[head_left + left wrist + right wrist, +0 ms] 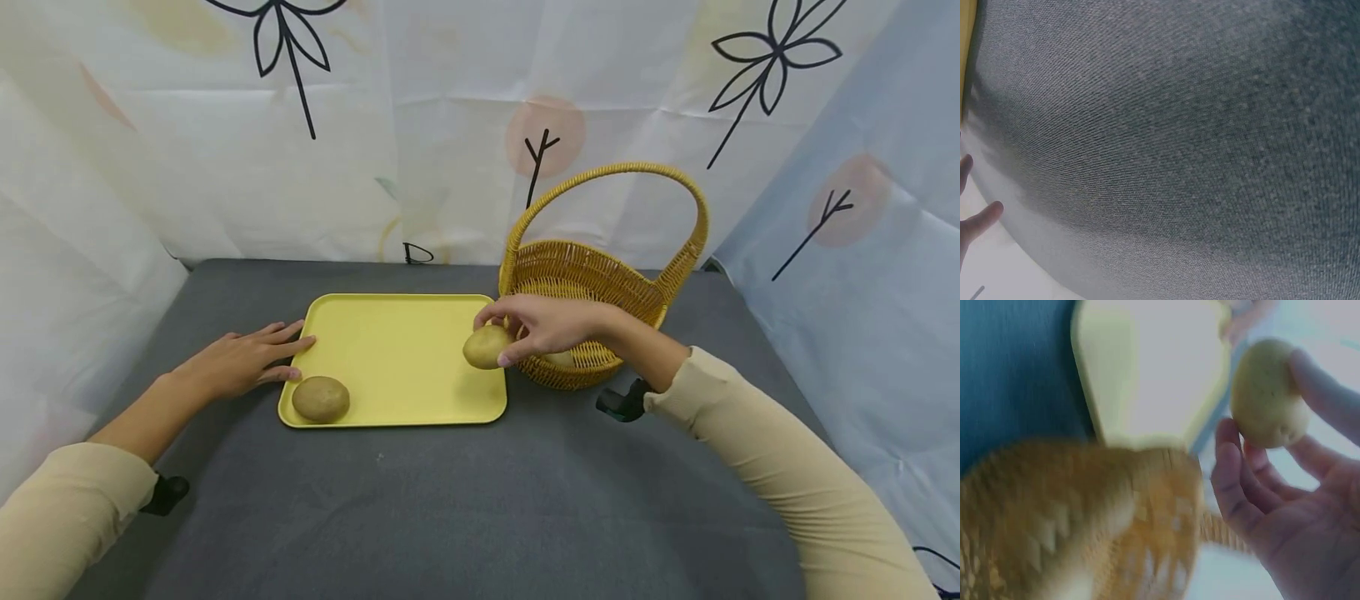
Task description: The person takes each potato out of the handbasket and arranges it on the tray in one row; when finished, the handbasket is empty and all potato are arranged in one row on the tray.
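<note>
My right hand point(551, 323) pinches a potato point(487, 347) between thumb and fingers above the right end of the yellow tray point(397, 358). In the right wrist view the hand point(1310, 494) grips the potato point(1269, 394) clear of the blurred basket point(1147, 519). A second potato point(321, 399) lies in the tray's front left corner. My left hand point(238, 360) has its fingers spread, the tips at the tray's left edge. Only a few fingers point(982, 220) show in the left wrist view.
A yellow wicker basket point(581, 271) with a tall handle stands at the tray's right, partly behind my right hand and forearm, with a potato point(561, 358) partly visible inside. Grey cloth point(450, 500) covers the table. Printed white curtains point(450, 125) hang behind and at the sides.
</note>
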A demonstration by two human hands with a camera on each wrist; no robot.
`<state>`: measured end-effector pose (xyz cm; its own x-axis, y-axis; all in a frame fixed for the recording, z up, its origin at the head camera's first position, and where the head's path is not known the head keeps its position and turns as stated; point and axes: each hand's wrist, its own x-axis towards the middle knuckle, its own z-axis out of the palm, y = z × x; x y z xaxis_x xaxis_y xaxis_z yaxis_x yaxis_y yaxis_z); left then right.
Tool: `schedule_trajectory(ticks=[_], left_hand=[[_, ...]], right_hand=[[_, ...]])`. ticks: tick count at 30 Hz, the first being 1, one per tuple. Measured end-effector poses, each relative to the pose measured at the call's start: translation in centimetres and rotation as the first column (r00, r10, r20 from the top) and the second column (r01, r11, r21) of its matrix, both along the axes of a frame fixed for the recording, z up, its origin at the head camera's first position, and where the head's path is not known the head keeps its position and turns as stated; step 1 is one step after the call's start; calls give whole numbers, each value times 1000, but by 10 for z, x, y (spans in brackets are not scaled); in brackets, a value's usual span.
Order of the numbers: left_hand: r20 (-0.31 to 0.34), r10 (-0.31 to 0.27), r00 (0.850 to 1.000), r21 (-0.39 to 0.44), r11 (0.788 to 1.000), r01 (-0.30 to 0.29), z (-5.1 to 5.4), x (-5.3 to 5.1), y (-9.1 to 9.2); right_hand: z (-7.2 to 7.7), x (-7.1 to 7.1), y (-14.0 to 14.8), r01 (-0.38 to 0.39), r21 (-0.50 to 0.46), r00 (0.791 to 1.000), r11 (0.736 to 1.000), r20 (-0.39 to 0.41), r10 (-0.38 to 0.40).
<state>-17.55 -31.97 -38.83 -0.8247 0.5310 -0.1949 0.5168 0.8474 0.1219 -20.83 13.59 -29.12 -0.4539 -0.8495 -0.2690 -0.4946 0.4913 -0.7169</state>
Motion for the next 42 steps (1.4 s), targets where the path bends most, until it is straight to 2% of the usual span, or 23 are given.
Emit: schedule_trajectory(ticks=[4, 8, 12, 16, 21, 27, 35, 42], left_hand=[[-6, -5, 1000, -4, 1000, 5, -1, 0, -2], [-12, -11, 1000, -3, 1000, 10, -1, 1, -2], [-13, -11, 1000, -6, 1000, 11, 1, 1, -1], [-19, -13, 1000, -13, 1000, 13, 0, 0, 0], [-21, -18, 1000, -16, 1000, 17, -2, -1, -1], [-32, -24, 999, -19, 1000, 23, -4, -2, -1], [-30, -24, 999, -40, 999, 22, -3, -2, -1], [-15, -19, 1000, -34, 999, 18, -3, -2, -1]], right_hand=[[-19, 9, -31, 16, 0, 998, 1000, -53, -16], [-41, 16, -58, 3, -35, 995, 999, -98, -7], [-60, 21, -80, 21, -61, 989, 998, -144, -30], [-76, 24, -97, 49, -78, 987, 996, -147, -60], [-88, 28, -115, 32, -98, 988, 995, -147, -47], [-97, 34, -133, 10, -114, 987, 993, -159, -28], [-95, 38, -139, 6, -112, 982, 994, -188, -28], [-83, 34, -124, -11, -118, 996, 993, -87, 1]])
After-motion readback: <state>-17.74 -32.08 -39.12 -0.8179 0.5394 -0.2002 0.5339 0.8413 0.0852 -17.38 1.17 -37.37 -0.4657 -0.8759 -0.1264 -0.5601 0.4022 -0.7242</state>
